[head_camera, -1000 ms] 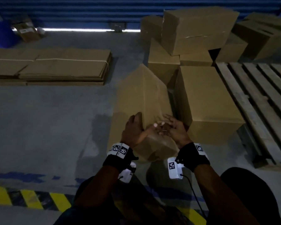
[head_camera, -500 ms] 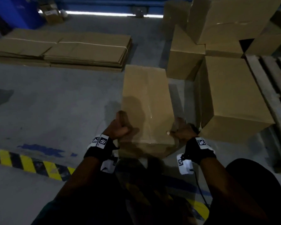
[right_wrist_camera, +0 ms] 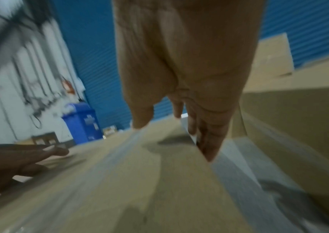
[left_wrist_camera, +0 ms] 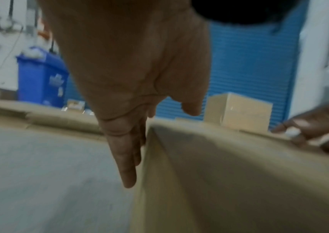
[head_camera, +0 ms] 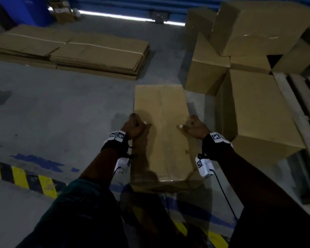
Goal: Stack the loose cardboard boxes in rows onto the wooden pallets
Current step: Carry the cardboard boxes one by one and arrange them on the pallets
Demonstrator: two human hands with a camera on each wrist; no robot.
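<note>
Against the sides of the cardboard box (head_camera: 161,111), left hand (head_camera: 135,125) and right hand (head_camera: 196,127) press, each grip straight-fingered.

The head view is dim; a bright strip of light (head_camera: 129,17) glows under the shutter (head_camera: 115,2); shadows darken the cardboard box (head_camera: 161,111); both wrist views are brighter, smeared by motion blur.
</note>
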